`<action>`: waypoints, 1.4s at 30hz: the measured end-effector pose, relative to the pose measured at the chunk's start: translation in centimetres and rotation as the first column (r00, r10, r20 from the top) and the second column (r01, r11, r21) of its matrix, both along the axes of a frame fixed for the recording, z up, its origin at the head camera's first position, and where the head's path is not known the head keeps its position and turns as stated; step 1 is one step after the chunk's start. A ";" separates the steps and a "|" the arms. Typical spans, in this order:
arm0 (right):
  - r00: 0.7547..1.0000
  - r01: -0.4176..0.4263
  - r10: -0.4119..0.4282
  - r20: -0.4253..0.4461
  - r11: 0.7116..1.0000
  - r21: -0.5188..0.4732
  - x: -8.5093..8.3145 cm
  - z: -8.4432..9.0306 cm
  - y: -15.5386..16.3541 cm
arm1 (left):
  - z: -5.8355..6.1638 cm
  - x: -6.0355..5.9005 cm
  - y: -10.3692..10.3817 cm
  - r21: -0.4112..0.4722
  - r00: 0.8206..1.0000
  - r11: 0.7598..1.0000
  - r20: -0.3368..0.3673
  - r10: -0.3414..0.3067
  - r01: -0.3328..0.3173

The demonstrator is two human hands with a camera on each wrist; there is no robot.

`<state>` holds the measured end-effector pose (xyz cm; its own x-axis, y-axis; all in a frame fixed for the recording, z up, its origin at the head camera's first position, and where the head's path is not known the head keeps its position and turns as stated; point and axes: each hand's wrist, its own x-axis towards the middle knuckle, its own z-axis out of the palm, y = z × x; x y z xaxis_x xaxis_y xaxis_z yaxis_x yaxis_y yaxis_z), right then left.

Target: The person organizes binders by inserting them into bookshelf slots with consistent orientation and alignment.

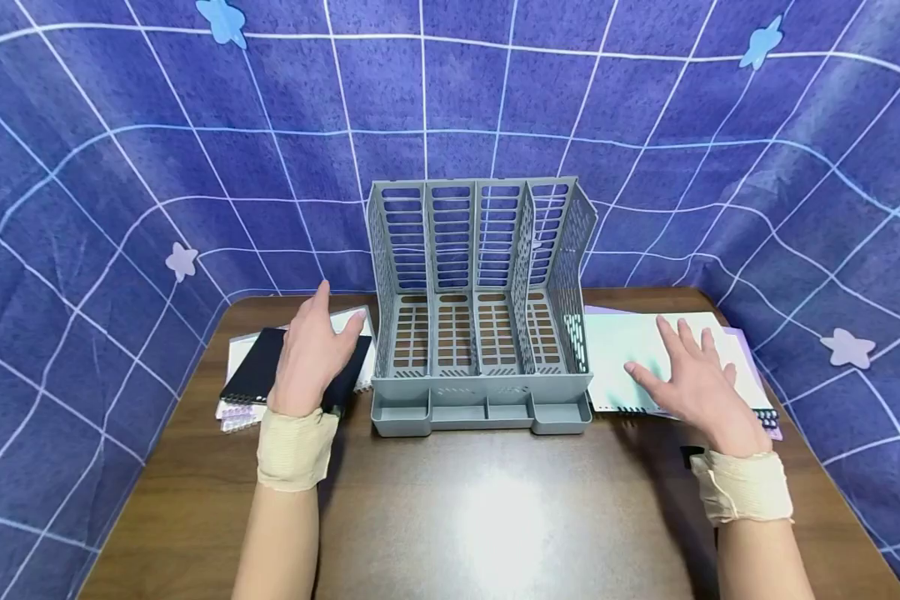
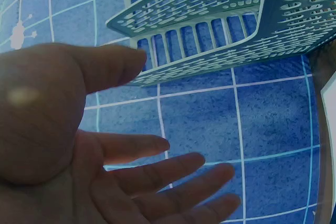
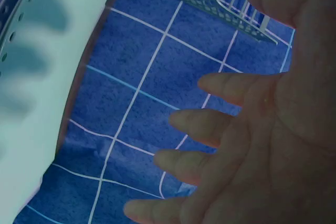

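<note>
My left hand (image 1: 313, 354) hovers over a stack of spiral notebooks, with a black notebook (image 1: 257, 367) on top. In the left wrist view its fingers (image 2: 157, 174) are spread and hold nothing. My right hand (image 1: 693, 383) hangs above a second stack, topped by a white spiral notebook (image 1: 618, 350); its fingers (image 3: 205, 124) are apart and hold nothing in the right wrist view. Between the hands stands a grey file organizer (image 1: 482, 387) with several upright slots and small trays along its front. No sheets or notebooks show in its slots.
The organizer stands on a brown wooden table (image 1: 420, 500) near its back edge. A blue curtain (image 1: 465, 92) with white grid lines and stars hangs behind and at both sides. A small black item (image 1: 690, 454) lies by the right wrist, partly hidden.
</note>
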<state>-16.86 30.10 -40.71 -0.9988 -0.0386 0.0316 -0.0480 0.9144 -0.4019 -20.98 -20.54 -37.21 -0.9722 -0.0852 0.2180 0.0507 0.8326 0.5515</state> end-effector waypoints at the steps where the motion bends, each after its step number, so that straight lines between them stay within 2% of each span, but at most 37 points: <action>1: 1.000 -0.007 0.007 0.005 1.000 0.006 0.0 -0.1 0.0 | -0.1 -0.4 0.1 0.010 1.000 1.000 -0.018 0.004 -0.004; 9: 0.994 -0.088 0.085 0.070 0.995 0.041 0.2 -1.2 -0.4 | -1.6 -3.1 0.9 0.076 0.996 0.997 -0.090 0.026 -0.019; 18: 0.983 -0.111 0.096 0.156 0.990 0.089 0.7 -3.2 -1.1 | -3.3 -4.8 1.5 0.135 0.999 0.991 -0.040 0.019 -0.013; 23: 0.979 -0.129 0.108 0.172 0.986 0.110 0.1 -4.0 -1.7 | -3.2 -5.6 1.9 0.153 0.999 0.988 -0.032 -0.024 0.029; 32: 0.971 -0.161 0.133 0.200 0.978 0.135 -1.3 -5.0 -3.0 | -2.7 -6.5 1.0 0.142 0.996 0.987 0.035 -0.084 0.078; 42: 0.966 -0.169 0.141 0.219 0.979 0.118 -1.4 -5.4 -3.0 | -2.2 -7.7 1.1 0.148 0.993 0.983 0.027 -0.114 0.108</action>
<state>-18.30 27.15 -46.07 -0.9641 -0.1830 -0.1922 -0.1218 0.9486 -0.2922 -28.70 -19.48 -39.42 -0.9843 -0.0048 0.1766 0.1166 0.7332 0.6699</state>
